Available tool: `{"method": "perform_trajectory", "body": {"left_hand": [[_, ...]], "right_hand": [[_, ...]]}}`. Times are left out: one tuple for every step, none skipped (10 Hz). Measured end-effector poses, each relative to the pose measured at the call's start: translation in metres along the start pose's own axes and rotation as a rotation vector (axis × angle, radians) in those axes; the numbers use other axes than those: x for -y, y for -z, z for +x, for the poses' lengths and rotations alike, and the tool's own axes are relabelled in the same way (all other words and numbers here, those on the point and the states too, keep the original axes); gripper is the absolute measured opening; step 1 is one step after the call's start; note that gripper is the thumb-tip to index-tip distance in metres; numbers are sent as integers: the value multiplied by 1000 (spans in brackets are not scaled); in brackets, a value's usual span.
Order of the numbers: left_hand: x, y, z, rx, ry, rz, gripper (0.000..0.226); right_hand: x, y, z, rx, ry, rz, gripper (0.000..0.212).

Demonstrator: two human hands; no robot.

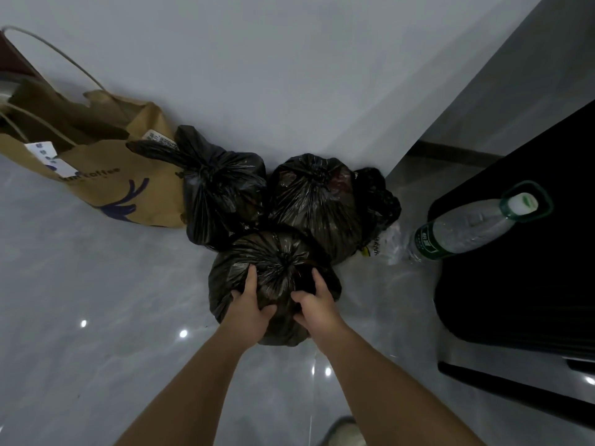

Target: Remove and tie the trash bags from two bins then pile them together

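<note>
near bag [235, 268] before left bag [222, 201], right bag [317, 204] (all touching) | paper bag [106, 178] left | bottle [467, 228] right

Indoor corner, likely a home: glossy grey floor [96, 317], plain wall [289, 75] at twelve o'clock, paper coffee bag [128, 175] at ten.

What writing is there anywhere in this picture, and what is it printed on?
"coffee": on the brown paper bag, earlier letters unclear.
White stickers on that bag: too blurred to read.
Green label on the plastic bottle: too small to read.
Black trash bags: no text.
</note>
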State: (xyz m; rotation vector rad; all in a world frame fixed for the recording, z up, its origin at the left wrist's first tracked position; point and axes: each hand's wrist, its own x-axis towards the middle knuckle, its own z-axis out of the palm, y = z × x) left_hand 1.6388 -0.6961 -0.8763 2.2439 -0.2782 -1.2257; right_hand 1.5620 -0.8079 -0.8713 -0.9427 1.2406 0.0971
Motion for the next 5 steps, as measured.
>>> {"method": "perform_trajectory", "body": {"left_hand": [[3, 3, -5, 25, -4, 13, 92], [0, 8, -15, 61, 19, 27, 92], [-10, 14, -29, 100, 0, -3, 90], [-25, 22, -44, 85, -29, 11, 83], [-36, 34, -57, -1, -70, 44, 75]], "right_hand": [[3, 5, -7, 27, -33, -3, 77], [8, 8, -19, 57, -85, -52, 77], [21, 10, -34, 119, -114, -119, 74], [40, 9, -53, 133, -80, -147, 73], [61, 6, -75, 77, -6, -127, 69]]}}
